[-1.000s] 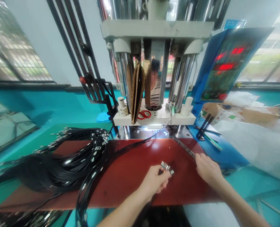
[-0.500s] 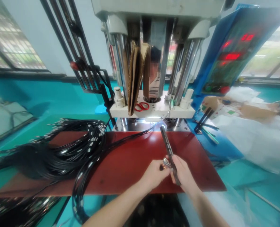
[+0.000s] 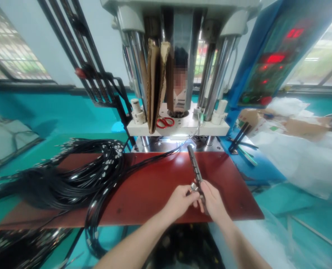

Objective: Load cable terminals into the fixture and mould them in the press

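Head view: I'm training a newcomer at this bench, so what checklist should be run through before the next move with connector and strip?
1. Left hand grips the metal connector: ok.
2. Right hand holds the dark strip: ok.
3. Connector seated in strip: cannot tell, too small.
4. Both hands over the red mat, outside the press: ok.
5. Cable bundle lies left, apart from hands: ok.

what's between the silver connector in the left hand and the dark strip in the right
Nothing visible. The small silver metal connector pinched in the left hand sits against the long dark metal strip gripped by the right hand, above the red mat. The bundle of black cables lies apart to the left.
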`<state>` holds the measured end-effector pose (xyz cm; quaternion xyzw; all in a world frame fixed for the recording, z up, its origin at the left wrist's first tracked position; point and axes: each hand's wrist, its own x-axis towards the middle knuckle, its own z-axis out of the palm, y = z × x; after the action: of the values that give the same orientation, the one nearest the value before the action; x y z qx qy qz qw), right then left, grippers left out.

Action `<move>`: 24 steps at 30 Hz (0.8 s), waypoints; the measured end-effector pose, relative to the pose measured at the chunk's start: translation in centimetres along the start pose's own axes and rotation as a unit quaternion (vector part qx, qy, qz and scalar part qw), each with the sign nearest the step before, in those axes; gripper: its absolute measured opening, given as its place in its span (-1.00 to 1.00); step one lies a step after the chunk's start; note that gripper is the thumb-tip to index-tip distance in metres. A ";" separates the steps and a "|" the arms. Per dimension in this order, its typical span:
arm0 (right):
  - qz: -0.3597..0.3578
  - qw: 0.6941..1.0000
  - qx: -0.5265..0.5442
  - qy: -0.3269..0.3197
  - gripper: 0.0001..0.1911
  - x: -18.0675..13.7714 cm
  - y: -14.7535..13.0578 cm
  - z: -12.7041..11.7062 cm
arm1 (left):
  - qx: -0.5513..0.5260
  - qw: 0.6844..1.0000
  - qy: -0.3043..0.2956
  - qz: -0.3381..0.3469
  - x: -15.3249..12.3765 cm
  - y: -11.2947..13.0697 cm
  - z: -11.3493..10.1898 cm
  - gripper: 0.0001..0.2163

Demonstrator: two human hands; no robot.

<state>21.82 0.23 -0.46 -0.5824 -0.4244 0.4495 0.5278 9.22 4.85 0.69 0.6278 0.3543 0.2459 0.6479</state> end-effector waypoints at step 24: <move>0.022 0.997 -0.031 -0.063 -0.47 0.2 0.1 -0.4 | -0.062 0.986 -0.006 -0.153 1.5 0.5 -0.1 -0.96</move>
<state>22.27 0.28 -0.55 -0.5781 -0.4574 0.4836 0.4720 10.14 6.05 0.92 0.5265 0.4259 0.1617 0.7178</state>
